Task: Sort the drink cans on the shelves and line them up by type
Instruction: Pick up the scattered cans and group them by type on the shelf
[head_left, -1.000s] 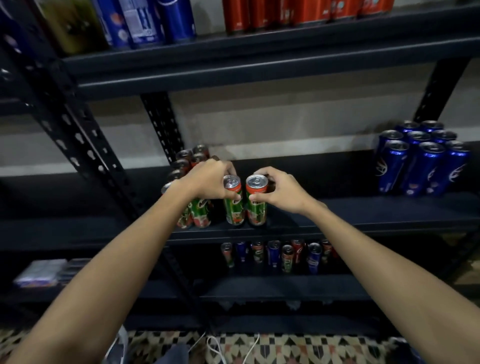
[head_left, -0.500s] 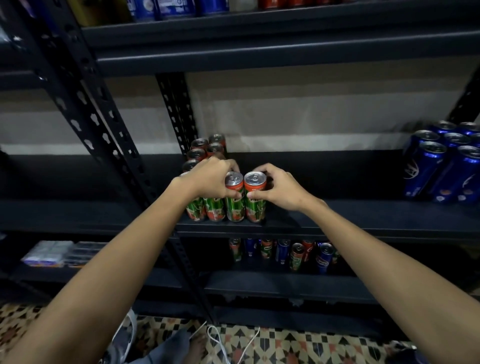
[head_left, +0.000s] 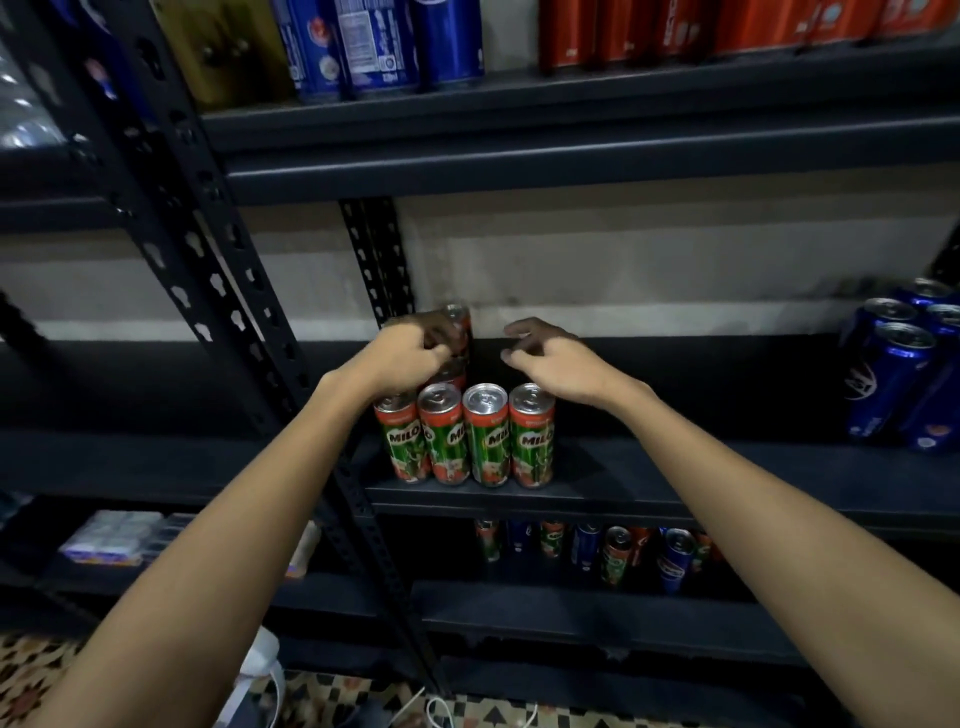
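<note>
Several green-and-red Milo cans (head_left: 485, 436) stand side by side in a row at the front edge of the middle shelf (head_left: 675, 483). More Milo cans stand behind them, mostly hidden by my left hand (head_left: 405, 356). That hand reaches over the front row, its fingers curled round a rear Milo can (head_left: 458, 319). My right hand (head_left: 558, 358) hovers just behind the rightmost front can, fingers loosely curled and holding nothing.
Blue cans (head_left: 893, 374) are grouped at the right of the same shelf. Mixed cans (head_left: 618, 556) stand on the shelf below. The shelf above holds blue cans (head_left: 363, 47) and red cans (head_left: 675, 31). A perforated upright post (head_left: 218, 291) runs close to my left arm.
Both hands let go of the two front Milo cans, which now stand in the front row. My left hand moved back to the rear cans and my right hand lifted free.
</note>
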